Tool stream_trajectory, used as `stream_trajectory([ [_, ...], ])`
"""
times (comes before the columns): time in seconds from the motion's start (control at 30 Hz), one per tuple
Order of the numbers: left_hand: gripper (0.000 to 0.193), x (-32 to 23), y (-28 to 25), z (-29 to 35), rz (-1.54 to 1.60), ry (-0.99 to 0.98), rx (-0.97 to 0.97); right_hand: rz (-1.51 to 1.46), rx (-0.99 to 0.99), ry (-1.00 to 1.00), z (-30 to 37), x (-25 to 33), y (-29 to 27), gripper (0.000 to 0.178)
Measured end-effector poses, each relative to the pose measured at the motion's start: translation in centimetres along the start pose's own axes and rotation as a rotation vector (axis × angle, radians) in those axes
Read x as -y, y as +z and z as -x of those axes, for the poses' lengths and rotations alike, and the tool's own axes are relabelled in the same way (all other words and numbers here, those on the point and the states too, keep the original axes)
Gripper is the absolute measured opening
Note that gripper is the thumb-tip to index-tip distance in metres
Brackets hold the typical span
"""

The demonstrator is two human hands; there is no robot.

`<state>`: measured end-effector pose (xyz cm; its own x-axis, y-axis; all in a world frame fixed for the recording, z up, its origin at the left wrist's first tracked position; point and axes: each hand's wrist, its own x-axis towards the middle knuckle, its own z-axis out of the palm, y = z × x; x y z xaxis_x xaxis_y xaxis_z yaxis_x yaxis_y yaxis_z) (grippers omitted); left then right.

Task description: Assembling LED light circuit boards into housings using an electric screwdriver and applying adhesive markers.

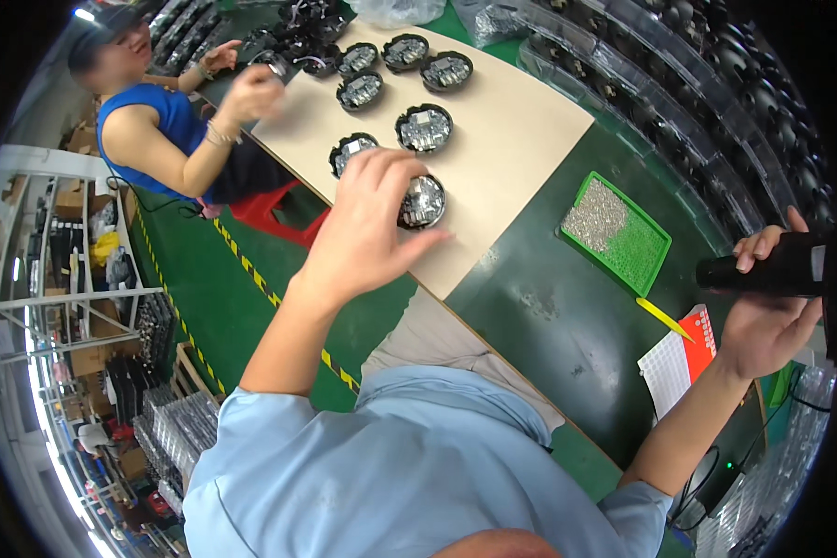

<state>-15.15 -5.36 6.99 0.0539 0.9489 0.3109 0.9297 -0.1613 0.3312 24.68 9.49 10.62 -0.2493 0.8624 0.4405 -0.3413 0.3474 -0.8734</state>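
The nearest disc (425, 205), near the board's (521, 139) front-right corner, could slide or tip if the left hand (367, 219), half open with thumb splayed and no grip visible, nudges it, while the right hand (763, 325), closed around a black cylinder (781, 268) near the bench's (539, 312) right end, could jolt the green tray (600, 263) by swinging across

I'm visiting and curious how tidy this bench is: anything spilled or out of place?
Nothing looks spilled: the small metal pieces sit inside the green tray. Only the yellow tool looks askew, lying partly over the red-and-white sheet.
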Motion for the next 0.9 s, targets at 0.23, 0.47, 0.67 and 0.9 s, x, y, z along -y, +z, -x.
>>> stream_trajectory([
  [0.23,0.045,1.2,1.1,1.9,0.015,-0.023,0.036,0.139,-0.058,-0.012,0.5,-1.8,-0.3,0.099],
  [0.47,0.047,-0.6,1.3,1.1,0.264,0.059,-0.08,0.221,-0.127,0.011,1.6,-2.6,-0.9,0.094],
  [0.67,0.05,-3.5,2.9,-0.3,0.386,0.196,-0.22,0.459,-0.319,-0.25,3.8,-2.3,0.8,0.047],
  [0.9,0.054,-7.2,4.8,-1.5,0.426,0.371,-0.253,0.644,-0.135,0.12,10.2,-1.0,9.8,0.032],
])
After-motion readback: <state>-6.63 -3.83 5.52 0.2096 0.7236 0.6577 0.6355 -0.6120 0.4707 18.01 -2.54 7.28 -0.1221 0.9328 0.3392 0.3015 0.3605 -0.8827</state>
